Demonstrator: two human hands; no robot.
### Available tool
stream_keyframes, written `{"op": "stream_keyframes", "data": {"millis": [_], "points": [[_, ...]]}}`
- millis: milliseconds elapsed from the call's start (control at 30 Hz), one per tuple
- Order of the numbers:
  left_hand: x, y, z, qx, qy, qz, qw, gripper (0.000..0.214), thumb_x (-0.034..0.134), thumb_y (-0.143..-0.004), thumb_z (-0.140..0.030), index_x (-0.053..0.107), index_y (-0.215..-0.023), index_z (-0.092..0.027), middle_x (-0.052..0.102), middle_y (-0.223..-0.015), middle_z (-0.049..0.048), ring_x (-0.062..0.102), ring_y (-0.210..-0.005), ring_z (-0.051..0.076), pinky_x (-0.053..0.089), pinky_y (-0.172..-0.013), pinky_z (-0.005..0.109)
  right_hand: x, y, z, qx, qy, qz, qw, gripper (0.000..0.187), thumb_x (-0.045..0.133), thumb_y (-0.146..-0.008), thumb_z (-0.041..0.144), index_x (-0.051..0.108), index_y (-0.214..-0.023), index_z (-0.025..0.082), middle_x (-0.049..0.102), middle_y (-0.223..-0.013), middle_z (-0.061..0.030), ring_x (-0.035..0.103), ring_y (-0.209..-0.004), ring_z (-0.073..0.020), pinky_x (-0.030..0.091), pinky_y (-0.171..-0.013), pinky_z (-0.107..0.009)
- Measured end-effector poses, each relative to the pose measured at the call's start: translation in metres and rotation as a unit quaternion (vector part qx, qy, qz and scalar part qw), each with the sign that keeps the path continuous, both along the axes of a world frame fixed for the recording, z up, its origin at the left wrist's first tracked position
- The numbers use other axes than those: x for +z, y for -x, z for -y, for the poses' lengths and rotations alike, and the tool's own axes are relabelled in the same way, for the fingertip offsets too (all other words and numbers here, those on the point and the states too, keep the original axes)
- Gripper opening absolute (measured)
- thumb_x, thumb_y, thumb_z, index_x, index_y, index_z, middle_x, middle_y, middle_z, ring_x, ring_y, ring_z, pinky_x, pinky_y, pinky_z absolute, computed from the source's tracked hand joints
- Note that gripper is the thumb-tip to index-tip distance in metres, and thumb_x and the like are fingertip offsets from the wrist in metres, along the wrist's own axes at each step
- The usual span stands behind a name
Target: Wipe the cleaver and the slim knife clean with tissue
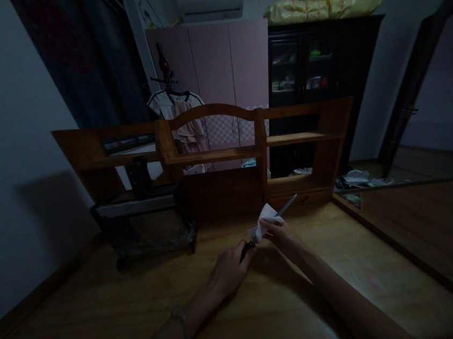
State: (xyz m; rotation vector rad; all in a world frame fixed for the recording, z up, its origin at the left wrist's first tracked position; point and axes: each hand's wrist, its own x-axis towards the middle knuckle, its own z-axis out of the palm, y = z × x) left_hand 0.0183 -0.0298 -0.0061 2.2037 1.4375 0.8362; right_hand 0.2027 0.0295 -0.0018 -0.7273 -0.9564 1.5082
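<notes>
My left hand [229, 269] is closed round the black handle of a knife [287, 205], whose narrow grey blade points up and to the right. A crumpled white tissue [267, 216] is wrapped round the middle of the blade. Pinching that tissue against the blade is my right hand [284, 237], so part of the metal is hidden. The blade's tip sticks out beyond the tissue. Both hands are above the wooden surface [241, 308], close together.
On the left stands a dark-framed box [147, 226] with a black object [139, 177] on top. A wooden shelf unit [223, 191] runs along the far edge. A raised wooden rim [397, 254] borders the right side. The room is dim.
</notes>
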Motion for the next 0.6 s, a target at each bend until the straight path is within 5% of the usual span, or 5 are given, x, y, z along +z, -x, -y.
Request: {"op": "stream_keyframes", "data": {"millis": [400,600], "points": [[-0.004,0.001,-0.001,0.008,-0.007,0.012,1.000,0.037,0.036,-0.095,-0.050,0.061,-0.099,-0.023,0.071,-0.093,0.0068,0.066,-0.084,0.022,0.044,-0.071,0.028,0.008,-0.002,0.004,0.048,-0.023,-0.024,0.998,0.022,0.069,-0.075,0.039,0.069,-0.084,0.020,0.072,-0.086,-0.0056,0.066,-0.084,-0.0236,0.049,-0.076,-0.035],[0.003,-0.001,0.003,-0.005,-0.005,0.025,1.000,0.038,0.036,-0.095,-0.049,0.062,-0.103,-0.023,0.070,-0.097,0.0060,0.066,-0.087,0.022,0.044,-0.071,0.027,0.016,-0.010,0.008,0.077,-0.037,-0.056,0.995,0.011,0.060,-0.067,0.034,0.063,-0.072,0.025,0.074,-0.094,-0.0058,0.065,-0.097,-0.0310,0.047,-0.079,-0.043]]}}
